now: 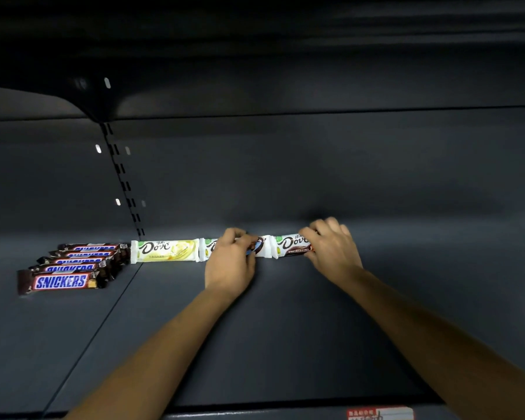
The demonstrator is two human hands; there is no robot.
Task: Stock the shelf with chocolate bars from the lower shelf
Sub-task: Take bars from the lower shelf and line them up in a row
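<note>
Three Dove bars lie end to end along the back of the dark shelf [285, 328]. The yellow-white Dove bar [164, 250] at the left is untouched. My left hand [229, 265] covers the middle Dove bar [262, 246] and curls its fingers round it. My right hand [331, 247] grips the right end of the brown-and-white Dove bar [290, 245]. Both bars rest on the shelf against the back wall.
Several Snickers bars [61, 281] lie in a row on the adjoining shelf section at the left. A slotted upright [122, 177] divides the sections. An upper shelf hangs overhead. A red-and-white price label [379, 414] sits on the shelf's front edge.
</note>
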